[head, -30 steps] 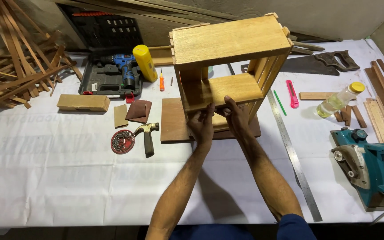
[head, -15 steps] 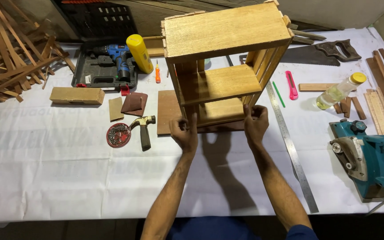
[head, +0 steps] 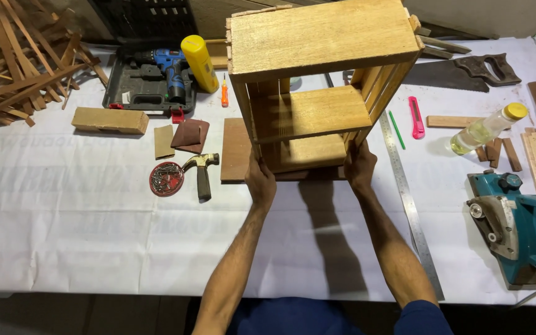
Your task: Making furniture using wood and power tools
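Note:
A light wooden shelf unit [head: 317, 74] with two inner shelves stands upright near the middle of the table, over a flat brown board [head: 236, 152]. My left hand [head: 260, 181] grips its lower left corner. My right hand [head: 360, 167] grips its lower right corner. The unit's open front faces me and its top panel is tilted toward the camera.
Left of the board lie a hammer [head: 203, 170], a round lid of nails [head: 165, 178], sandpaper pieces [head: 188, 135] and a wood block [head: 110, 120]. A drill in its case [head: 150, 74], a yellow bottle [head: 198, 62], a steel ruler [head: 407, 198], a handsaw [head: 466, 69] and a teal power tool [head: 522, 226] surround it.
Both hands slid from the middle of the unit's base out to its lower corners. The unit has come nearer the camera and sits higher in view.

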